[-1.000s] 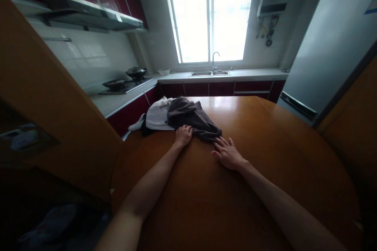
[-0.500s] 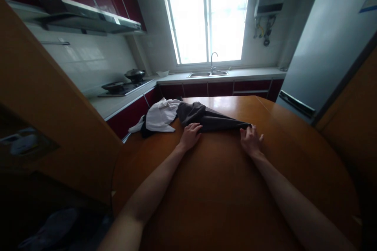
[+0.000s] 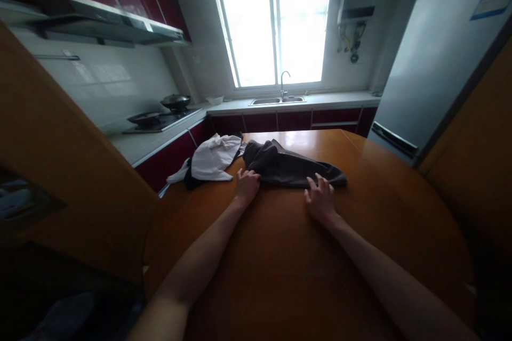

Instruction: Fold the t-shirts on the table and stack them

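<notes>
A dark grey garment (image 3: 294, 168) lies folded lengthwise and rumpled on the wooden table; its exact kind does not show. At its near left corner, my left hand (image 3: 248, 185) has its fingers closed on the fabric edge. Farther right, my right hand (image 3: 320, 198) rests its fingertips on the near edge of the cloth, with the fingers spread. The garment's right end lies flat just beyond that hand. To the left, a crumpled white garment (image 3: 212, 159) lies with some black cloth (image 3: 194, 182) under it.
The round wooden table (image 3: 280, 245) extends around my forearms. Behind it runs a counter with a sink (image 3: 276, 100). On the left, a stove holds a lidded pan (image 3: 176, 101) and another pan (image 3: 143, 118). A fridge (image 3: 436, 64) stands to the right.
My right hand has let go of the garment's right end and moved left along its near edge. That end now lies spread on the table. My left hand has shifted slightly to the fabric's left corner.
</notes>
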Available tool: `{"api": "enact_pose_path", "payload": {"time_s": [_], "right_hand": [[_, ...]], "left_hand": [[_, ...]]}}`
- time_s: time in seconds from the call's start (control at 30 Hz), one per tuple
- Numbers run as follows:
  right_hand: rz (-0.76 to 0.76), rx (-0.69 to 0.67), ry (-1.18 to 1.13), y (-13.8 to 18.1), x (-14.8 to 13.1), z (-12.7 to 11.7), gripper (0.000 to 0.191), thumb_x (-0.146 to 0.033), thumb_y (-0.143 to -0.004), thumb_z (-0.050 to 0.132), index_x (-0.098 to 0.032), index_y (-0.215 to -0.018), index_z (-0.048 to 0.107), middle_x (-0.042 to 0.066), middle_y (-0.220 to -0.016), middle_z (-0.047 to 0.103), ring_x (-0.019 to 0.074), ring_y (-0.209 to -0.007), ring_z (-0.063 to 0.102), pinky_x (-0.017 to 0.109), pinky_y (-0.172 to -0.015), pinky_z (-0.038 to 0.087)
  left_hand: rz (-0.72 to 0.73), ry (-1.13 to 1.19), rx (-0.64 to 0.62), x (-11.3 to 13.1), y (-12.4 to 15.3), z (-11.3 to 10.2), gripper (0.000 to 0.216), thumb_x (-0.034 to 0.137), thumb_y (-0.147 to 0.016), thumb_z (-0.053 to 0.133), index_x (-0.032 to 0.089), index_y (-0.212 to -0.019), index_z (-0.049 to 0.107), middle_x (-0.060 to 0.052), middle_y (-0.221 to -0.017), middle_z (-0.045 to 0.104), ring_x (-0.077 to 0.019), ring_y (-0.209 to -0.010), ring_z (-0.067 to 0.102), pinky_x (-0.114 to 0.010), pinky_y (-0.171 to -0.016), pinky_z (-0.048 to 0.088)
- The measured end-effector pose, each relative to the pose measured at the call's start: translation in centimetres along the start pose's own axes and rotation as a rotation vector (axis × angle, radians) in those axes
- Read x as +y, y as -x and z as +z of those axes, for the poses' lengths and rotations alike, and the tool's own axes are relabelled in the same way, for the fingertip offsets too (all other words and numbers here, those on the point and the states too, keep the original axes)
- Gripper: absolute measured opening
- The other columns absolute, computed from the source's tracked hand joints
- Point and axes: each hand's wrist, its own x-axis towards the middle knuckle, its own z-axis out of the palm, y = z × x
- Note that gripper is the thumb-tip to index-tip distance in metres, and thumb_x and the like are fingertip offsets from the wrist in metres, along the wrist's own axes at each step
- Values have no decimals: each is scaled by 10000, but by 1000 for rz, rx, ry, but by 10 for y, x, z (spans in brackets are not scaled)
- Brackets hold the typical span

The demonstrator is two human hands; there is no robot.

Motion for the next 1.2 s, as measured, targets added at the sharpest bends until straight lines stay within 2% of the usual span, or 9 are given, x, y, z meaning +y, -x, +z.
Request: {"api": "enact_pose_path", "payload": {"time_s": [0.13, 0.27, 0.4, 0.5, 0.6, 0.73, 0.87, 1.0, 1.2], "right_hand": [[9, -142, 45, 1, -1, 7, 536, -379, -951, 480, -164, -1436, 557, 214, -1544, 436, 364, -1392, 388, 574, -1137, 261], [76, -180, 72, -11, 22, 8, 497, -406, -983, 434, -147, -1373, 604, 211, -1514, 487, 353, -1411, 390, 647, -1158, 194], [243, -165, 42, -26, 60, 5, 497, -348, -1006, 369, -155, -1420, 564, 174, -1590, 410, 332, -1499, 287, 701, -1170, 125], [365, -105, 39, -33, 77, -1, 530, -316, -1003, 355, -124, -1473, 507, 197, -1622, 342, 359, -1514, 247, 712, -1154, 161], [372, 21, 55, -32, 70, -7, 522, -272, -970, 422, -96, -1449, 532, 234, -1568, 399, 379, -1453, 339, 617, -1139, 269], [66, 20, -40, -18, 33, -13, 364, -272, -960, 497, -150, -1245, 686, 171, -1296, 619, 305, -1201, 542, 430, -1023, 398], [-286, -137, -128, 2, -6, -11, 312, -366, -946, 613, -210, -1200, 704, 113, -1209, 652, 276, -1149, 544, 404, -999, 372], [-341, -233, -123, 5, -21, -10, 165, -327, -958, 627, -252, -1045, 746, 74, -1144, 676, 248, -1119, 551, 398, -981, 332], [-206, -151, 20, -17, 12, -10, 275, -139, -969, 483, -213, -890, 736, 94, -1058, 698, 254, -1052, 567, 464, -1015, 272]], "left_hand": [[142, 35, 2, 13, 2, -7, 223, 228, -936, 560, 219, -1020, 765, -112, -981, 726, -278, -1008, 656, -461, -1034, 411], [507, 204, -132, 35, 10, -15, 236, 332, -939, 604, 267, -1120, 741, -66, -973, 738, -226, -991, 673, -396, -1047, 412], [712, 370, -173, 57, 19, -21, 380, 442, -950, 600, 290, -1291, 670, -67, -1214, 719, -224, -1145, 643, -386, -1114, 388], [565, 410, 8, 58, 19, -18, 338, 323, -1001, 506, 271, -1306, 644, -66, -1342, 661, -215, -1253, 586, -384, -1114, 402], [210, 374, 238, 38, 10, -7, 337, 208, -999, 446, 240, -1278, 632, -79, -1335, 653, -216, -1270, 565, -393, -1114, 412], [-100, 323, 328, -8, -6, 11, 343, 175, -962, 477, 197, -1274, 616, -115, -1335, 632, -251, -1293, 543, -415, -1140, 396], [-286, 311, 188, -37, -11, 23, 323, 279, -970, 536, 170, -1256, 641, -139, -1292, 658, -282, -1236, 592, -425, -1083, 439], [-295, 235, 13, -33, -8, 26, 371, 463, -946, 613, 162, -1136, 717, -132, -1197, 703, -314, -1152, 632, -441, -1013, 458], [-106, 181, 79, -14, -6, 15, 226, 386, -917, 654, 194, -880, 768, -75, -935, 729, -257, -945, 672, -385, -917, 463]]}}
